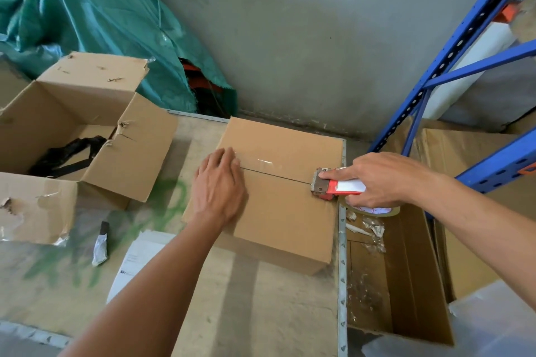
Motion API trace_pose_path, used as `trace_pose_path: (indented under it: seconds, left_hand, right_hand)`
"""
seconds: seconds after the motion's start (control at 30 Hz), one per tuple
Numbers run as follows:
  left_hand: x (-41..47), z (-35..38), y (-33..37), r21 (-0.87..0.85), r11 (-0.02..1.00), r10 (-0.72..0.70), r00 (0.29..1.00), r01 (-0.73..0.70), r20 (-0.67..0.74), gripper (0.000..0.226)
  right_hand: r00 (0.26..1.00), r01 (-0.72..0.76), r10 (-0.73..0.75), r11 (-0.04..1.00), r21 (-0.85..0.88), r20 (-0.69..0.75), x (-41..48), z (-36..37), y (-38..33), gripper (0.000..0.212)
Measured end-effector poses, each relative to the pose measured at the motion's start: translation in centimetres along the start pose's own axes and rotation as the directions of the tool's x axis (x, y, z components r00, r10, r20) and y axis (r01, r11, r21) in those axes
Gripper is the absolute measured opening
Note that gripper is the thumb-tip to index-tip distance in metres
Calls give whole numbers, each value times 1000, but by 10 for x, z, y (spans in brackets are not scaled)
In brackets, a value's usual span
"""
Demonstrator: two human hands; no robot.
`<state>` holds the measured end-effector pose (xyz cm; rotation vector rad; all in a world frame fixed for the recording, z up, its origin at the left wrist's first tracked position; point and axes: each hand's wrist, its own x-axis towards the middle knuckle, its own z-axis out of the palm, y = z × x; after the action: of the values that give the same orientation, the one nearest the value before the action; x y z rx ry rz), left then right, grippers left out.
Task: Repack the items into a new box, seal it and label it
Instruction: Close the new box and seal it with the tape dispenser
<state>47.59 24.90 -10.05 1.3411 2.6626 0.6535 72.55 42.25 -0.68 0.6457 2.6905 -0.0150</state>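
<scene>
A closed brown cardboard box sits on the wooden table, its two top flaps meeting in a seam. My left hand lies flat on the left end of that seam, fingers straight. Clear tape runs along the seam from under its fingers. My right hand grips a red and white tape dispenser at the box's right edge, index finger stretched along its top. The tape roll hangs below the hand.
A torn, open old box with a black strap inside stands at the left. A small knife and white label sheets lie on the table. A scrap-filled carton sits on the floor right. A blue rack rises behind.
</scene>
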Motion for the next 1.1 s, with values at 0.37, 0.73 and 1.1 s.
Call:
trace_pose_path:
  seconds: [0.37, 0.73, 1.1]
  left_hand:
    - [10, -7, -24, -182, 974, -120, 989, 135, 88, 54]
    - [10, -14, -40, -218, 960, -121, 961, 177, 248, 62]
    - [-6, 3, -16, 175, 979, 56, 960, -107, 275, 74]
  right_hand:
    - [1000, -3, 3, 1000, -10, 3, 1, 2, 1, 69]
    - [999, -26, 27, 999, -25, 27, -1, -1, -3, 70]
    - [1000, -5, 5, 1000, -15, -22, 4, -8, -3, 71]
